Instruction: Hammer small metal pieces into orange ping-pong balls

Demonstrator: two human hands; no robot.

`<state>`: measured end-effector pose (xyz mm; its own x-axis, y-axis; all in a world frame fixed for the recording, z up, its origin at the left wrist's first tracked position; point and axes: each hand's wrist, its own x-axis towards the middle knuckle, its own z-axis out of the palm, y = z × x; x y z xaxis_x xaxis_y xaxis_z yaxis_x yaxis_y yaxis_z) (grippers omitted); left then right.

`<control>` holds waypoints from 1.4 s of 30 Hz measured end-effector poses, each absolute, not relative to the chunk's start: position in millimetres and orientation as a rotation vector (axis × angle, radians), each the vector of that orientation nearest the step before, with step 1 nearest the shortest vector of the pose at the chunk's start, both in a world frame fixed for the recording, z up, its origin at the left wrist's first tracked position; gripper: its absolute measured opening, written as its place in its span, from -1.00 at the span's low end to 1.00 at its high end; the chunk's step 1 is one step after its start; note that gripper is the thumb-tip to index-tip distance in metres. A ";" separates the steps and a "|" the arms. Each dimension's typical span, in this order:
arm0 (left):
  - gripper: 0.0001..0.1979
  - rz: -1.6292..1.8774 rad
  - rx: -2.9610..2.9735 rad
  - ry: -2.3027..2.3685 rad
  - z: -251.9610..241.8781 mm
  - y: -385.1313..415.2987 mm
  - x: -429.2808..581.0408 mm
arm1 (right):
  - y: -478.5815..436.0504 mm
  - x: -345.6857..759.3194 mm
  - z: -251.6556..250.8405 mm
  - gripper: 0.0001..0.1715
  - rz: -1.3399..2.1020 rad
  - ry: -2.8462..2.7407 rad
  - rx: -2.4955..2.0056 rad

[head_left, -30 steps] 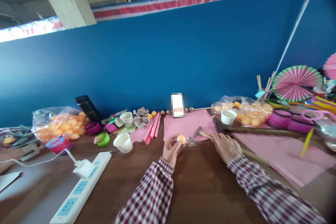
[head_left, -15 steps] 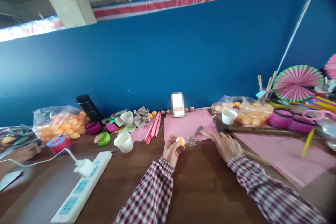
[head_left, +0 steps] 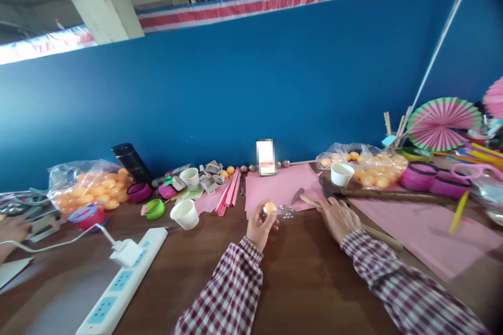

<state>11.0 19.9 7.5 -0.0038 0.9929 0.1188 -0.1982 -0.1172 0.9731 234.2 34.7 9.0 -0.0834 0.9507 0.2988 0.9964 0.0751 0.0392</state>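
My left hand [head_left: 260,226] is closed around an orange ping-pong ball [head_left: 270,209], held in the fingertips just over the near edge of a pink paper sheet [head_left: 283,183]. To the right, my right hand [head_left: 338,218] is wrapped over the wooden handle of a small hammer [head_left: 308,200]. The hammer's dark head points left over the paper, and part of the handle is hidden under my palm. Between my hands lies a little cluster of shiny, clear or silvery pieces [head_left: 286,212], too small to name.
Bags of orange balls [head_left: 92,188] stand left and right. White paper cups [head_left: 184,214], a power strip [head_left: 121,282] with a plugged-in charger [head_left: 126,252], a black flask [head_left: 131,162] and pink paper strips [head_left: 230,193] lie around. Another person's hand [head_left: 13,233] is at the far left.
My left hand has turned a little, bringing its fingers up around the ball. My right hand stays on the hammer. The other person's hand at the far left has moved further left.
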 end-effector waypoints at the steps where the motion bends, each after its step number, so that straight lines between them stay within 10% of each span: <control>1: -0.49 1.378 1.158 0.979 7.4 19.4 10.6 | 35.1 234.9 8.7 -0.67 -0.346 -2.143 -1.989; 22: -0.56 1.332 0.674 0.741 17.7 15.8 11.1 | 34.0 238.3 12.0 -0.69 -0.464 -2.115 -1.961; 42: -0.56 1.342 1.374 1.131 -8.3 26.2 12.4 | -0.3 212.1 38.6 -0.64 -0.640 -2.106 -1.585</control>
